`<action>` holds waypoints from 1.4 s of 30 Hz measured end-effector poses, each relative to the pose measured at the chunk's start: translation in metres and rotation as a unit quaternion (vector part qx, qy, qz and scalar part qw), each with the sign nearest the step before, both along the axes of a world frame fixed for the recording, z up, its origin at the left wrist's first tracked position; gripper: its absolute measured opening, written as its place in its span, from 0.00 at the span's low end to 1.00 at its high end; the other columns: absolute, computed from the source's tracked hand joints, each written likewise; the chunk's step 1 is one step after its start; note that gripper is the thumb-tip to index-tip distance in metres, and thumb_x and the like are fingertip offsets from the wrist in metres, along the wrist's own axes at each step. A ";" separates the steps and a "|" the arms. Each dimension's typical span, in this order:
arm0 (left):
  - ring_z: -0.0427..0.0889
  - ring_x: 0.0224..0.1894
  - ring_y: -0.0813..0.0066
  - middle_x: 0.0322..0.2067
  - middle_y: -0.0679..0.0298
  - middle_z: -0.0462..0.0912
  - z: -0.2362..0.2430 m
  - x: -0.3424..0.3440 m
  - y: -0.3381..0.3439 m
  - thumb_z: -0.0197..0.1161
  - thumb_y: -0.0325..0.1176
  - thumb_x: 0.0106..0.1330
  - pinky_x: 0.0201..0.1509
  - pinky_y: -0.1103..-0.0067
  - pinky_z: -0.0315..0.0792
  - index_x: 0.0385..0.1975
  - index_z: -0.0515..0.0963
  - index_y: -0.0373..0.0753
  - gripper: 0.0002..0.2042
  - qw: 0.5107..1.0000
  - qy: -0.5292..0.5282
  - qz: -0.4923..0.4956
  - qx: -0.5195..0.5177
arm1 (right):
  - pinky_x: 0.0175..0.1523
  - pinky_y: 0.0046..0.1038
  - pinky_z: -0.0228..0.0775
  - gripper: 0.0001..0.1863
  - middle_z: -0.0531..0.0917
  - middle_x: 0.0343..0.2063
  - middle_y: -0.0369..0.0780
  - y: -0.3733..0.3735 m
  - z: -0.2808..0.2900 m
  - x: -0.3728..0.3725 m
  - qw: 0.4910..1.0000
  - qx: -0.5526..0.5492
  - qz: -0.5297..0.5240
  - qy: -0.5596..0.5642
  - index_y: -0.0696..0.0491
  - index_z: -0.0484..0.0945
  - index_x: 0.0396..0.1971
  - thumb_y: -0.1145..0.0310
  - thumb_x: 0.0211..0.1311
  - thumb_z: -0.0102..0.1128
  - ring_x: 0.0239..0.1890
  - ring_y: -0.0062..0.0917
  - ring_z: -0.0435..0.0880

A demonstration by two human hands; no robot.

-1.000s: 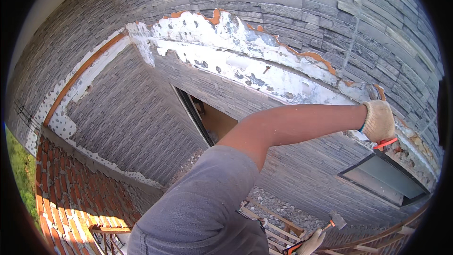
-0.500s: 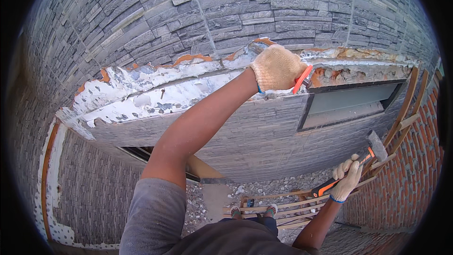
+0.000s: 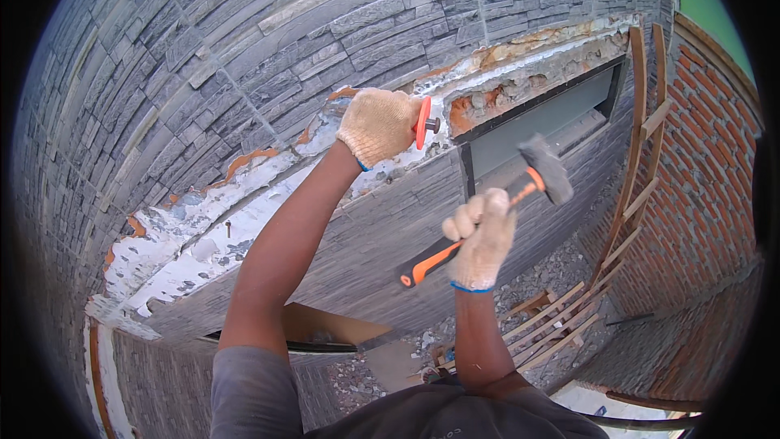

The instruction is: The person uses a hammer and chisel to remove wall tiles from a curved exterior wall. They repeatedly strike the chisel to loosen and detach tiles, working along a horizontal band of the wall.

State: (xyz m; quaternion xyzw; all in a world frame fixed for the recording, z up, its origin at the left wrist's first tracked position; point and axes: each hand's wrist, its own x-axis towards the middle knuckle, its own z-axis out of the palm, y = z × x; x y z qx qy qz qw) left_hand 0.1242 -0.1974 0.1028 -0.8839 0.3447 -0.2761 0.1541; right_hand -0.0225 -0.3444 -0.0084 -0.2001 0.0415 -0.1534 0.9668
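Note:
My left hand point(image 3: 378, 126), in a cream knit glove, grips a chisel point(image 3: 425, 124) with a red guard; its dark striking end points right. It is at the chipped band of white plaster point(image 3: 260, 207) below grey stone cladding point(image 3: 309, 24). My right hand point(image 3: 481, 240), gloved too and blurred, is closed round the handle of a hammer point(image 3: 546, 171) with a grey head and a black and orange handle. The hammer head is right of and below the chisel, apart from it, in front of a dark-framed window recess point(image 3: 569, 102).
Wooden ladder-like framing point(image 3: 634, 187) stands at the right beside a red brick wall point(image 3: 703, 146). Far below lie grey rubble point(image 3: 353, 382) and wooden slats point(image 3: 552, 321). A second opening point(image 3: 325, 325) is low in the wall; a green surface point(image 3: 711, 16) shows at top right.
My view has swung rightward along the wall. My right hand has raised the hammer from low down toward the chisel. My left hand stays on the chisel at the plaster band.

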 end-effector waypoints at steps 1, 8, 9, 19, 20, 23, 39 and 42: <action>0.85 0.25 0.56 0.23 0.58 0.84 0.000 -0.001 0.000 0.66 0.41 0.60 0.29 0.65 0.77 0.26 0.82 0.43 0.09 1.000 0.001 0.011 0.010 | 0.20 0.23 0.52 0.12 0.60 0.18 0.29 0.003 0.000 -0.005 0.999 -0.029 0.026 0.014 0.48 0.63 0.31 0.61 0.77 0.46 0.15 0.14 0.55; 0.85 0.25 0.55 0.23 0.56 0.84 0.002 0.004 0.005 0.64 0.38 0.57 0.29 0.64 0.77 0.26 0.81 0.43 0.06 1.000 -0.005 -0.018 -0.014 | 0.19 0.22 0.48 0.12 0.58 0.17 0.28 -0.058 -0.003 -0.005 0.991 -0.012 -0.132 0.035 0.47 0.62 0.27 0.65 0.75 0.42 0.14 0.13 0.52; 0.85 0.25 0.55 0.23 0.56 0.84 0.001 0.004 0.006 0.65 0.38 0.57 0.30 0.64 0.77 0.26 0.81 0.43 0.06 0.999 -0.012 -0.028 -0.016 | 0.20 0.23 0.48 0.12 0.58 0.17 0.28 -0.055 -0.002 0.001 0.993 0.028 -0.119 0.002 0.47 0.61 0.26 0.65 0.74 0.42 0.14 0.13 0.52; 0.85 0.25 0.56 0.23 0.59 0.84 0.005 -0.002 0.004 0.68 0.40 0.55 0.29 0.64 0.76 0.25 0.81 0.46 0.07 0.999 0.022 -0.046 -0.007 | 0.22 0.25 0.65 0.09 0.71 0.21 0.34 0.014 -0.002 -0.041 0.892 -0.250 0.328 -0.185 0.54 0.68 0.39 0.64 0.75 0.50 0.16 0.16 0.66; 0.85 0.25 0.56 0.23 0.59 0.84 0.004 -0.002 0.004 0.67 0.40 0.56 0.29 0.64 0.76 0.25 0.81 0.45 0.07 0.999 0.013 -0.045 -0.007 | 0.21 0.24 0.65 0.11 0.71 0.21 0.34 -0.002 0.002 -0.049 0.932 -0.218 0.255 -0.139 0.54 0.68 0.40 0.62 0.76 0.50 0.16 0.16 0.67; 0.84 0.25 0.54 0.23 0.58 0.83 0.007 -0.002 0.007 0.66 0.39 0.56 0.30 0.63 0.76 0.26 0.81 0.45 0.07 0.998 0.003 -0.062 -0.023 | 0.19 0.23 0.55 0.11 0.66 0.18 0.31 -0.050 0.013 -0.033 0.996 -0.085 0.028 -0.027 0.51 0.65 0.32 0.62 0.74 0.44 0.14 0.14 0.59; 0.85 0.26 0.55 0.24 0.57 0.85 0.007 0.001 0.003 0.67 0.46 0.59 0.31 0.64 0.78 0.27 0.81 0.44 0.12 0.999 -0.025 -0.032 -0.036 | 0.20 0.24 0.50 0.14 0.59 0.17 0.29 -0.065 0.022 0.008 0.983 0.109 -0.141 0.032 0.46 0.60 0.24 0.63 0.73 0.43 0.15 0.15 0.53; 0.85 0.27 0.55 0.24 0.58 0.85 0.003 -0.001 0.001 0.67 0.45 0.59 0.31 0.64 0.78 0.27 0.82 0.44 0.11 0.999 -0.028 -0.020 -0.012 | 0.20 0.26 0.55 0.12 0.62 0.17 0.30 -0.017 0.008 0.010 0.983 -0.042 0.173 0.048 0.48 0.61 0.30 0.63 0.73 0.51 0.14 0.15 0.59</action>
